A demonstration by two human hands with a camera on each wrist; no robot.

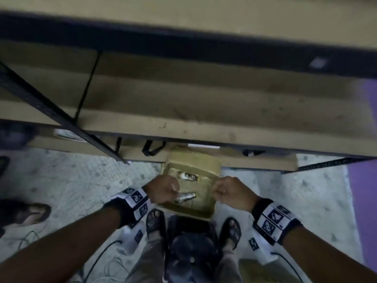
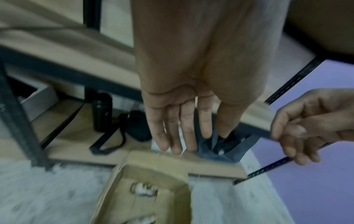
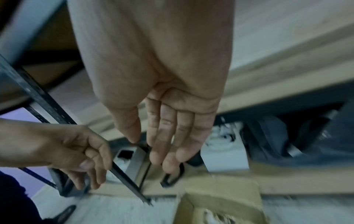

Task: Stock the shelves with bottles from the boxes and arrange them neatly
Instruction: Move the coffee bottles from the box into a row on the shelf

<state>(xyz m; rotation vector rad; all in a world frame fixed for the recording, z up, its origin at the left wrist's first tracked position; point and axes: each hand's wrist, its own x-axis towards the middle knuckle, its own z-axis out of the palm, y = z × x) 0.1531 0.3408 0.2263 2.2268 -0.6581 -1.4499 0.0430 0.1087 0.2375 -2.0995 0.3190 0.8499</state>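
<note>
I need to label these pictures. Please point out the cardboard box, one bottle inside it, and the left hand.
cardboard box (image 1: 212, 164), head view, on its far flap.
bottle (image 1: 188, 176), head view, on its body.
left hand (image 1: 163, 189), head view, on the back of the hand.

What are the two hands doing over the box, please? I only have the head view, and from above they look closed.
Observer: The left wrist view shows the left hand empty, its fingers straight, above the box.
Operator: And the right hand?
Observer: In the right wrist view the right hand is empty too, with its fingers relaxed.
Operator: Is anything on the bottom shelf?
Observer: Yes, on the bottom shelf what looks like a dark bottle stands upright, beside a black strap.
</note>
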